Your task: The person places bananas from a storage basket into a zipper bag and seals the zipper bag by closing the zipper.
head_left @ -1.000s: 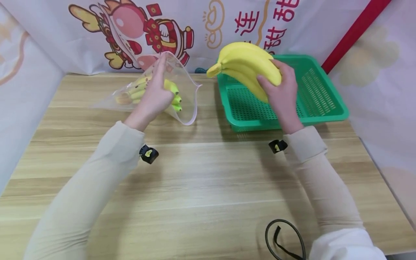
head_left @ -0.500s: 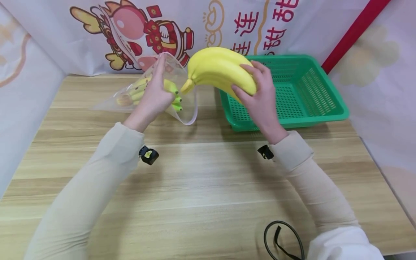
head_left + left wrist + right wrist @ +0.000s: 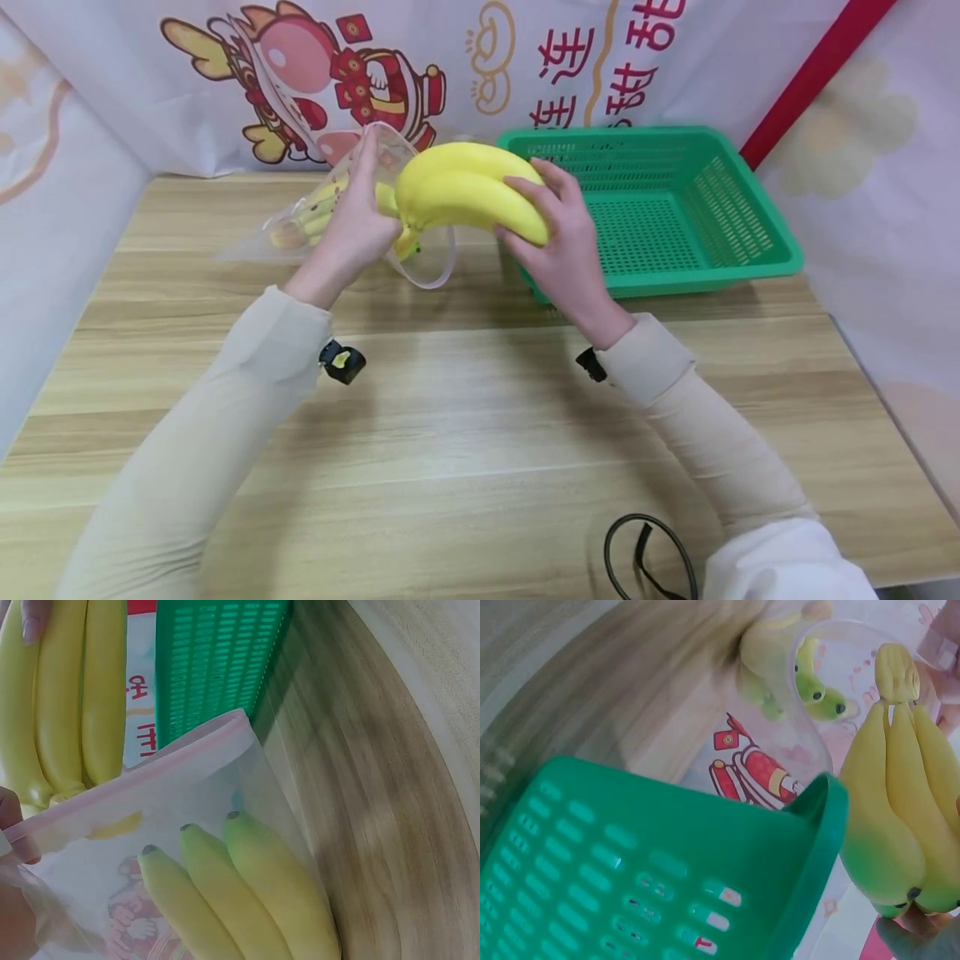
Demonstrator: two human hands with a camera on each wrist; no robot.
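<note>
My left hand (image 3: 351, 242) pinches the upper rim of a clear zip bag (image 3: 169, 780), which lies on its side with its mouth spread towards the right. Inside the bag is a bunch of bananas (image 3: 274, 892), its dark tips facing the opening. A second bunch of yellow bananas (image 3: 468, 185) is gripped by my right hand (image 3: 564, 250), thumb on the near side and fingers over the top. This bunch's stem (image 3: 897, 673) points left and down, right at the bag's mouth. In the head view it overlaps the bag and hides part of the opening.
A green perforated basket (image 3: 750, 271) stands on the wooden table (image 3: 450, 433), right of the bag. Near the front edge lies a black cable loop (image 3: 651, 521). Behind rises a printed cloth backdrop (image 3: 517, 50) with a cartoon figure and red characters.
My right hand has carried the banana bunch left and down, from over the basket to the bag's mouth. My left hand stays in place on the rim.
</note>
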